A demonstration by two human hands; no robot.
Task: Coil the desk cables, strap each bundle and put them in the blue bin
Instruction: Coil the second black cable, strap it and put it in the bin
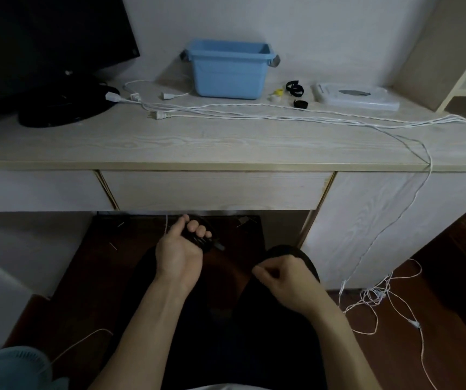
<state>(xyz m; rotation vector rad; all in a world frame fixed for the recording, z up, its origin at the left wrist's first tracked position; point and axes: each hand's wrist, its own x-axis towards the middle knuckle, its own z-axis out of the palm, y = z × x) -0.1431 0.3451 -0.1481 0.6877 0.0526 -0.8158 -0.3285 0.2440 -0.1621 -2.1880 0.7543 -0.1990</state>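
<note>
Left hand grips black cable coil — right hand seemingly pinching.

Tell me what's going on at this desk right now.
A seated person is tidying cables. Their left hand grips a coiled black cable bundle below the desk edge; the right hand is curled near their lap, and what it holds can't be made out. White cables still sprawl across the desk and trail to the floor. Black straps lie beside the blue bin.
</note>
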